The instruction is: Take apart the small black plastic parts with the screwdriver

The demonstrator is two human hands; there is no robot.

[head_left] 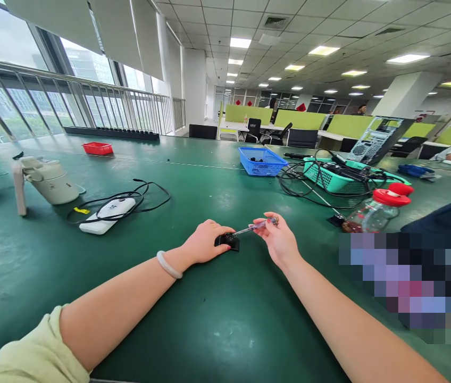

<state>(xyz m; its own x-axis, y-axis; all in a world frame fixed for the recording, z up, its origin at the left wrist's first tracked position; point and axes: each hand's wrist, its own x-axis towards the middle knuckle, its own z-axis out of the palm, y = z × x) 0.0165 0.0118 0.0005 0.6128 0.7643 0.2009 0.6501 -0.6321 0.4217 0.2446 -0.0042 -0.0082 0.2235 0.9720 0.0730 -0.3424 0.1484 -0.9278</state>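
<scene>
Green mat (217, 330) lies bare around both hands, left hand (203, 243) and right hand (279, 242).

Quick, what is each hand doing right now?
Left hand: closed on a small black part.
Right hand: closed on a slim screwdriver, tip at that part.

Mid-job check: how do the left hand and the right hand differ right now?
The left hand lies palm down on the green table, fingers pinning the small black part; the right hand, turned sideways, pinches the screwdriver by its clear handle. The left wrist wears a pale bracelet; the right wrist is bare. Both work at the same part, where the screwdriver's tip points.
</scene>
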